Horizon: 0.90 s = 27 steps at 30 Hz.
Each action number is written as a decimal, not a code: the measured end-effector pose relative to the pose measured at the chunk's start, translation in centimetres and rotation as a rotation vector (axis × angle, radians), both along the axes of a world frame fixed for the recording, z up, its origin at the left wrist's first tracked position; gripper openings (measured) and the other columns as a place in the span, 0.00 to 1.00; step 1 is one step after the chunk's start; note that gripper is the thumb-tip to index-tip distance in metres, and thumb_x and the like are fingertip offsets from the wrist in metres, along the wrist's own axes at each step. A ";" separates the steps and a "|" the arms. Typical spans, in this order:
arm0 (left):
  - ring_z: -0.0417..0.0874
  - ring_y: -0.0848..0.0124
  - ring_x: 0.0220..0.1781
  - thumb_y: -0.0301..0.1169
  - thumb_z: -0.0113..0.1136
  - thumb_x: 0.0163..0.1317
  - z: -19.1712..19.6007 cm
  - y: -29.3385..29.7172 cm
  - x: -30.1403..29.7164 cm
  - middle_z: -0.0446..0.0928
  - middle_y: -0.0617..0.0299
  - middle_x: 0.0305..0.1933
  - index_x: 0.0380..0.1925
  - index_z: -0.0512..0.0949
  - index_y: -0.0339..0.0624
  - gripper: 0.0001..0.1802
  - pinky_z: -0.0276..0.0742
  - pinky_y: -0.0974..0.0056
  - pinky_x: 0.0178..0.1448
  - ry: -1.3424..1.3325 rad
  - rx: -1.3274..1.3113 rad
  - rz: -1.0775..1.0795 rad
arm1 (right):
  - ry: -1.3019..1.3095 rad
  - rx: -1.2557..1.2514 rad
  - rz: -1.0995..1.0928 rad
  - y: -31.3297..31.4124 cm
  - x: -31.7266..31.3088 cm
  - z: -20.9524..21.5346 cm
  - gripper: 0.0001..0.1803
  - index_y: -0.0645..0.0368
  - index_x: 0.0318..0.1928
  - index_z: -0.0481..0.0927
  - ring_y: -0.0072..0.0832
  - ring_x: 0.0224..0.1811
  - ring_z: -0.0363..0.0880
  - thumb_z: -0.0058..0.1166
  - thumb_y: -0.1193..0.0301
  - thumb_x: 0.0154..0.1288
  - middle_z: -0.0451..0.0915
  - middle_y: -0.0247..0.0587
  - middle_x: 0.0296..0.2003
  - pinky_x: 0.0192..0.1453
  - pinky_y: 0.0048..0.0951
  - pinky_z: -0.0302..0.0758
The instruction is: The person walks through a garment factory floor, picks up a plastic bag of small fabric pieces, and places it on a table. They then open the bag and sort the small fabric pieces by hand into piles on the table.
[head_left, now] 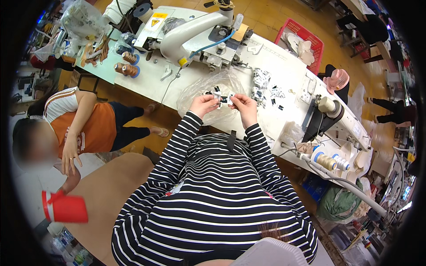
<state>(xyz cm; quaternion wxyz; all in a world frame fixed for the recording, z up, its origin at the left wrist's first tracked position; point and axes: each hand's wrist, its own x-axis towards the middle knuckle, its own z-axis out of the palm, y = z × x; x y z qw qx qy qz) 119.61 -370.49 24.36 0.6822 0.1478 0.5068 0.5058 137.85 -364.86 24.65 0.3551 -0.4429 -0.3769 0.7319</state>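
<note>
Both my hands are together over a clear plastic bag (pixel 185 98) at the table's near edge. My left hand (pixel 203 106) is closed, its thumb and fingers pinching a small black-and-white piece (pixel 223 99). From the other side, my right hand (pixel 245 107) pinches small white-and-black material at the same spot. Whether both hands grip one piece or separate ones I cannot tell. Just behind my left fingers, more black-and-white pieces show over the bag. A loose pile of similar small pieces (pixel 262 84) lies on the white table (pixel 279 66) beyond my right hand.
A sewing machine (pixel 195 35) stands beyond my hands, another machine (pixel 341 117) to the right. Thread cones (pixel 130 70) sit at the left. A red basket (pixel 317 44) and a pink fan (pixel 338 80) are at the far right. At left, a person (pixel 84 119) reaches toward a red bucket (pixel 66 208).
</note>
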 end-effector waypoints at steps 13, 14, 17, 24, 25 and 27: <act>0.82 0.69 0.35 0.21 0.66 0.48 -1.7 1.0 -2.1 0.79 0.50 0.38 0.57 0.65 0.38 0.34 0.79 0.69 0.39 0.214 -0.076 0.102 | -0.030 0.001 -0.216 0.0 3.1 0.8 0.09 0.70 0.39 0.77 0.21 0.27 0.77 0.55 0.77 0.59 0.79 0.39 0.28 0.32 0.19 0.74; 0.81 0.67 0.37 0.21 0.67 0.47 -2.2 1.0 -2.2 0.78 0.48 0.40 0.58 0.64 0.38 0.36 0.79 0.68 0.41 0.266 -0.088 0.081 | -0.026 -0.002 -0.226 -0.1 3.5 0.9 0.08 0.67 0.38 0.77 0.18 0.25 0.76 0.56 0.77 0.59 0.79 0.35 0.28 0.31 0.16 0.73; 0.77 0.62 0.49 0.26 0.69 0.45 -3.5 1.0 -2.6 0.75 0.46 0.49 0.61 0.60 0.39 0.41 0.75 0.62 0.50 0.512 -0.018 -0.006 | -0.009 -0.003 -0.249 -0.4 4.6 1.2 0.07 0.67 0.38 0.77 0.18 0.25 0.75 0.56 0.77 0.59 0.79 0.35 0.28 0.31 0.17 0.73; 0.74 0.77 0.47 0.30 0.61 0.57 -1.1 2.4 3.5 0.74 0.62 0.50 0.52 0.71 0.43 0.21 0.73 0.68 0.50 0.143 0.035 -0.318 | -0.068 0.089 -0.144 -1.3 3.9 1.0 0.06 0.68 0.37 0.78 0.20 0.26 0.76 0.55 0.78 0.58 0.79 0.37 0.28 0.32 0.18 0.73; 0.76 0.77 0.43 0.29 0.62 0.56 -0.7 2.5 4.8 0.77 0.61 0.44 0.46 0.73 0.39 0.18 0.75 0.71 0.45 0.194 0.076 -0.307 | -0.079 0.104 -0.127 -1.4 3.7 0.7 0.07 0.68 0.37 0.78 0.20 0.26 0.76 0.56 0.78 0.58 0.79 0.38 0.28 0.32 0.18 0.74; 0.79 0.76 0.36 0.27 0.63 0.54 -0.7 3.2 5.5 0.79 0.60 0.36 0.40 0.75 0.34 0.14 0.76 0.73 0.41 0.380 0.098 -0.331 | -0.043 0.124 -0.102 -1.6 4.0 -0.4 0.07 0.68 0.37 0.78 0.20 0.26 0.76 0.55 0.77 0.59 0.79 0.38 0.28 0.32 0.18 0.74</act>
